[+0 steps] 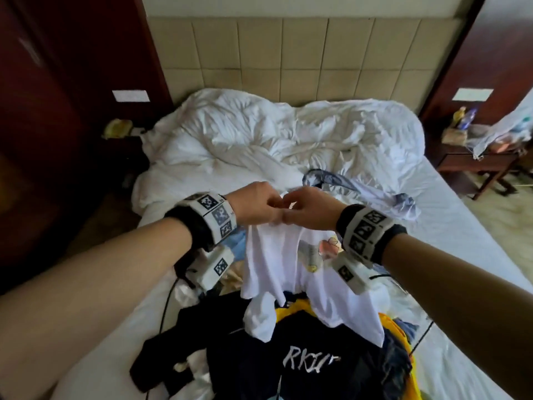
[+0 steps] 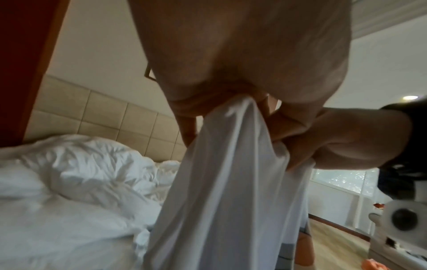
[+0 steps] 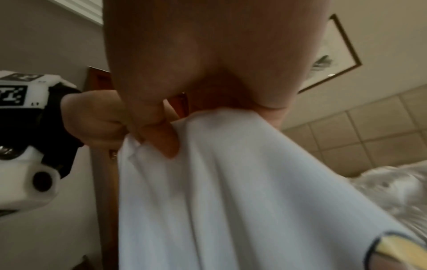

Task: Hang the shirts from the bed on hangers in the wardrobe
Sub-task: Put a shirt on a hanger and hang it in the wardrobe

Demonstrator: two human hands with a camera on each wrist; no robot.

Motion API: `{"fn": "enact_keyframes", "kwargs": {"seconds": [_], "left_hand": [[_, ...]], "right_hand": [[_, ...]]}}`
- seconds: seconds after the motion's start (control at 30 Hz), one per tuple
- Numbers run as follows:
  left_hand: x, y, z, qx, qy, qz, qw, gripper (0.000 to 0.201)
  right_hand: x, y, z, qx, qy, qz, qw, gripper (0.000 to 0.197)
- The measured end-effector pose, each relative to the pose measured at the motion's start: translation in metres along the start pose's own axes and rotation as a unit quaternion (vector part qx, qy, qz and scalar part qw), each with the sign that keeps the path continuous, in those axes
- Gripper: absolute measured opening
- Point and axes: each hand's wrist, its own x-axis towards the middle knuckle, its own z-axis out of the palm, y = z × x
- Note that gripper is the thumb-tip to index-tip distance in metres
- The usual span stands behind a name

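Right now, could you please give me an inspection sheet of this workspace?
Surface: bed with white sheet; a rumpled white duvet is heaped toward the padded beige headboard.
Job's things: white printed T-shirt, lifted above the pile; dark navy shirt with white lettering and a yellow garment beneath; no hanger seen.
Clutter: grey-blue cloth on the sheet.
Grippers: left hand and right hand pinch the T-shirt's top edge, close together.
Cables: black cable across the sheet's left side.
Surroundings: dark wooden bedside table with bottles; wardrobe not seen.
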Motion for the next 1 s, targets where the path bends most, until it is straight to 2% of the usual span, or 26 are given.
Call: {"fn": "enact_keyframes", "kwargs": {"seconds": [0.07,0.13,0.27,0.43,0.5,0.6,0.67,0.73,0.87,1.0], "left_hand": [[-0.015,0.005,-0.022,0.052,0.013,-0.002,0.999,0.032],[-0.032,0.005,-0.047,0.101,0.025,-0.005,0.995,0.037],[-0.075,-0.008,-0.093,0.203,0.025,-0.036,0.978,0.040],[-0.141,-0.040,-0.130,0.362,-0.005,-0.124,0.924,0.033],[-0.165,-0.054,-0.134,0.423,-0.014,-0.163,0.891,0.035],[-0.206,-0.070,-0.133,0.466,-0.032,-0.204,0.860,0.035],[-0.236,-0.079,-0.131,0.467,-0.043,-0.234,0.852,0.034],[-0.268,-0.088,-0.130,0.456,-0.044,-0.283,0.843,0.031],[-0.335,-0.111,-0.134,0.448,-0.017,-0.351,0.822,0.037],[-0.427,-0.133,-0.140,0.434,0.000,-0.403,0.806,0.025]], "right_hand": [[0.002,-0.024,-0.010,-0.033,-0.019,-0.030,0.999,0.017],[0.004,-0.041,-0.018,-0.087,-0.038,-0.056,0.994,0.027],[0.003,-0.054,-0.022,-0.185,-0.072,-0.046,0.979,0.028],[0.004,-0.065,-0.026,-0.325,-0.096,-0.019,0.941,0.067],[0.008,-0.073,-0.031,-0.352,-0.088,-0.035,0.931,0.064],[0.018,-0.093,-0.034,-0.367,-0.053,-0.098,0.923,0.049],[0.026,-0.118,-0.027,-0.376,-0.032,-0.145,0.915,0.042],[0.036,-0.147,-0.015,-0.383,-0.021,-0.186,0.905,0.045],[0.050,-0.208,0.007,-0.387,-0.004,-0.243,0.890,0.045],[0.059,-0.292,0.030,-0.388,0.018,-0.330,0.860,0.036]]}}
